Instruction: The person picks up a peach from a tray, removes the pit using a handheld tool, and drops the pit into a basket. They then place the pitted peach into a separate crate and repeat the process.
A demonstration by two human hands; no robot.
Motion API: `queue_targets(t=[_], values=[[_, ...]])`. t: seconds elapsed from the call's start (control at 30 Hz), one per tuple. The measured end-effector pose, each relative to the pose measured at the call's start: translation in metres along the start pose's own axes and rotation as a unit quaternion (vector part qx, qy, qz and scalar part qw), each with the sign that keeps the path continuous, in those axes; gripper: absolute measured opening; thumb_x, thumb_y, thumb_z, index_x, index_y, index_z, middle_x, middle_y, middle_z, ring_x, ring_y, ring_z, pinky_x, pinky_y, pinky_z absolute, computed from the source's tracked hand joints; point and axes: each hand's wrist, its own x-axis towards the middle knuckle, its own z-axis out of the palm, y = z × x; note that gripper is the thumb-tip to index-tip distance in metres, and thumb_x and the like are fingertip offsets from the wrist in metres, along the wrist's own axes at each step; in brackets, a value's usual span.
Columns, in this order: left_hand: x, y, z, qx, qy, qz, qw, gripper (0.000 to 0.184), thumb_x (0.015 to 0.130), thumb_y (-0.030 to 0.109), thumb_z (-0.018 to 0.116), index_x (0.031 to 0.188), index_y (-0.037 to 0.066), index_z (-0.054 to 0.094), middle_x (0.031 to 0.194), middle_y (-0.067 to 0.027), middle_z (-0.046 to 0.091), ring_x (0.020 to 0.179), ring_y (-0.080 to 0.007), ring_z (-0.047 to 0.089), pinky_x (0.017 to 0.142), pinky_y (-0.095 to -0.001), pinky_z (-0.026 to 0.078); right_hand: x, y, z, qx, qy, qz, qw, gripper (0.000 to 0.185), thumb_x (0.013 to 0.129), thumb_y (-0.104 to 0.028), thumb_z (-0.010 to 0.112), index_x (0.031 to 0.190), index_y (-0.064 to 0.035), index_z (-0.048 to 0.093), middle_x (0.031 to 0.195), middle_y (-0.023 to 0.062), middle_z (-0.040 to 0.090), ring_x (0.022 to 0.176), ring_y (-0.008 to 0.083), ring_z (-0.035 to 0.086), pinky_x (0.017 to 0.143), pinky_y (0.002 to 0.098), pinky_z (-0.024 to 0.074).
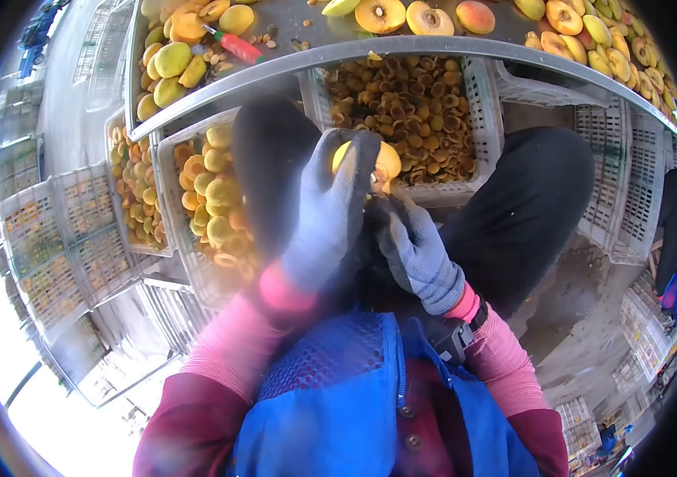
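My left hand (329, 199), in a grey-blue glove with dark fingers, is closed round a yellow peach half (387, 161) above my lap. The cut face of the fruit is turned to the right, with a brownish centre. Just below it, my right hand (418, 253), gloved the same way, has its dark fingertips pinched together against the fruit's lower edge. What those fingertips hold, if anything, is hidden. Beyond the hands, a crate (483, 119) of small brown-orange scraps stands between my knees, under the table's edge.
The metal table (315, 30) ahead bears whole and halved peaches and a red-handled tool (240, 48). Crates of peaches (165, 171) stand at the left of my legs. Empty white crates (636, 183) are at the right, near another person's dark-clothed leg (675, 222).
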Motion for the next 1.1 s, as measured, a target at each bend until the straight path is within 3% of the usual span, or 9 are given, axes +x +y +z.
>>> queue_targets(t=[0.07,0.1,0.17,0.3,0.5,0.6,0.8,0.93,1.1], values=[[0.01,0.007,-0.005,-0.013,-0.041,0.027,0.999,0.02,0.095,0.013,0.049,0.103,-0.002,0.058,0.097,-0.0059,0.058,0.086,-0.0107,0.054,0.076,-0.0255,0.046,-0.004,0.0,-0.003,0.062,-0.04,0.075,0.994,0.022,0.092,-0.018,0.054,0.107,-0.0023,0.052,0.089,0.0093,0.057,0.071,0.0195,0.056,0.063,0.0317,0.0468],[0.014,0.012,-0.003,-0.171,-0.026,-0.135,0.976,0.017,0.089,0.008,0.057,0.103,-0.002,0.058,0.09,-0.0109,0.057,0.079,-0.0152,0.056,0.069,-0.028,0.047,0.007,-0.029,-0.01,0.144,-0.088,0.193,0.967,0.021,0.093,-0.022,0.053,0.102,-0.0037,0.053,0.083,0.0076,0.056,0.065,0.0175,0.054,0.058,0.0305,0.0457],[0.017,0.02,-0.003,-0.198,-0.029,-0.142,0.969,0.016,0.09,0.011,0.057,0.1,-0.002,0.058,0.088,-0.0088,0.057,0.08,-0.0121,0.055,0.07,-0.0268,0.047,0.023,-0.066,-0.019,0.428,-0.146,0.405,0.795,0.035,0.095,-0.044,0.047,0.088,-0.0098,0.051,0.061,-0.0011,0.042,0.045,0.0107,0.039,0.038,0.0249,0.0319],[0.016,0.012,-0.002,-0.188,-0.04,-0.129,0.973,0.017,0.089,0.012,0.058,0.099,-0.002,0.058,0.085,-0.0063,0.06,0.078,-0.0106,0.056,0.07,-0.0247,0.047,0.017,-0.043,-0.011,0.666,-0.188,0.395,0.604,0.049,0.096,-0.053,0.035,0.085,-0.0092,0.054,0.053,-0.0024,0.035,0.036,0.0066,0.026,0.028,0.02,0.0209],[0.011,-0.003,-0.017,-0.118,-0.101,-0.091,0.984,0.02,0.087,0.013,0.057,0.102,0.0,0.058,0.085,-0.005,0.06,0.076,-0.0094,0.057,0.07,-0.025,0.047,0.014,-0.039,-0.012,0.563,-0.165,0.446,0.676,0.049,0.095,-0.053,0.037,0.093,-0.0064,0.054,0.055,-0.0015,0.036,0.036,0.0061,0.026,0.027,0.0193,0.0207],[0.011,-0.006,-0.022,-0.089,-0.106,-0.022,0.99,0.019,0.087,0.015,0.059,0.098,0.0,0.059,0.083,-0.0085,0.061,0.076,-0.0112,0.058,0.069,-0.0267,0.047,0.017,-0.025,-0.006,0.732,-0.264,0.421,0.467,0.049,0.095,-0.052,0.038,0.099,-0.0058,0.053,0.055,-0.0015,0.037,0.035,0.0051,0.028,0.027,0.0178,0.0243],[0.002,0.004,-0.008,-0.371,-0.052,-0.208,0.904,0.023,0.09,0.022,0.058,0.099,0.001,0.059,0.088,-0.006,0.06,0.079,-0.0119,0.056,0.071,-0.0265,0.046,0.016,-0.035,0.0,0.733,-0.236,0.395,0.501,0.051,0.095,-0.052,0.038,0.104,-0.0031,0.052,0.055,-0.0005,0.039,0.035,0.0037,0.034,0.026,0.0162,0.0295],[-0.004,-0.021,0.0,-0.041,0.033,0.176,0.983,0.027,0.092,0.024,0.056,0.107,0.001,0.056,0.089,-0.0073,0.058,0.079,-0.0154,0.056,0.072,-0.0274,0.047,0.019,-0.022,0.004,0.724,-0.277,0.363,0.518,0.051,0.095,-0.052,0.038,0.103,-0.0033,0.052,0.054,-0.0003,0.04,0.034,0.0039,0.034,0.026,0.0162,0.0302],[-0.027,-0.032,-0.009,-0.107,0.202,-0.069,0.971,0.048,0.081,0.002,0.066,0.125,-0.001,0.046,0.103,-0.0117,0.057,0.091,-0.0226,0.058,0.082,-0.032,0.048,0.027,-0.014,0.002,0.718,-0.303,0.257,0.571,0.049,0.096,-0.051,0.037,0.097,-0.0043,0.053,0.054,-0.001,0.039,0.035,0.0043,0.034,0.027,0.0163,0.0295]])
